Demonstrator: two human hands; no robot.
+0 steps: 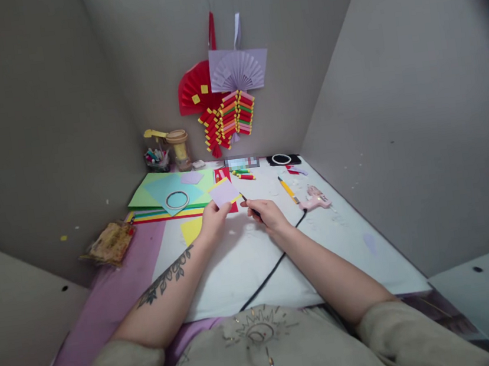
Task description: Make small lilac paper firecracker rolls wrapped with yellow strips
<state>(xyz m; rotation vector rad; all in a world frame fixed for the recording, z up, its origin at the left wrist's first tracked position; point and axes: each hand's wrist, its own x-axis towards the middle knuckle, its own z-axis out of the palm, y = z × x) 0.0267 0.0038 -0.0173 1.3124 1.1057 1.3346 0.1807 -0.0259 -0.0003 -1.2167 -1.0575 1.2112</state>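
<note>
My left hand [214,217] pinches the lower edge of a small lilac paper piece [223,193] that has yellow strips along two opposite edges. Close by on the right, my right hand [266,213] is wrapped round a pair of scissors [254,210] with dark handles. Their tip points up toward the paper's lower right corner, by the yellow strip; whether they touch is too small to tell. Below my left hand, partly covered by it, lies a yellow sheet [191,231]. Several small rolled paper tubes [246,177] in red, green and yellow lie beyond the paper.
Coloured sheets [148,195] with a tape roll [177,200] lie left. A yellow cutter [289,190] and a pink glue gun [316,197] lie right, a black cable [265,279] crossing the table. A phone [242,163] stands behind; paper fans [237,71] hang on the wall.
</note>
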